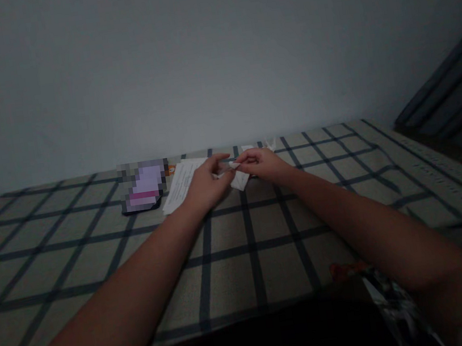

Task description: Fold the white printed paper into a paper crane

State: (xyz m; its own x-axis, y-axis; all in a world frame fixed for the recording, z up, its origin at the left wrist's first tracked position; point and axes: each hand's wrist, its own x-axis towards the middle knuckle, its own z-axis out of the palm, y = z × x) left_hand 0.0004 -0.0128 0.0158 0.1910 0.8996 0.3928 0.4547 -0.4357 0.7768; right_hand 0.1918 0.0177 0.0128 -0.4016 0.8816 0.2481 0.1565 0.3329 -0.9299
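Note:
My left hand (pixel 208 183) and my right hand (pixel 265 165) meet over the far part of the cloth-covered table. Between their fingertips is a small white piece (pixel 233 165) that looks like paper, too small and dim to name exactly. The fingers of my right hand are pinched on it. My left hand curls round its other side, thumb and forefinger bent toward it. Just under the hands lies a white paper slip (pixel 241 181). A stack of printed sheets (pixel 181 184) rests beside my left hand, partly covered by it.
A phone (pixel 145 186) with a lit, blurred screen lies left of the sheets. Some crumpled white scraps (pixel 270 144) sit behind my right hand. The checked tablecloth (pixel 231 264) reaches back to a plain wall (pixel 214 55). Dark folded fabric (pixel 454 84) hangs at the right.

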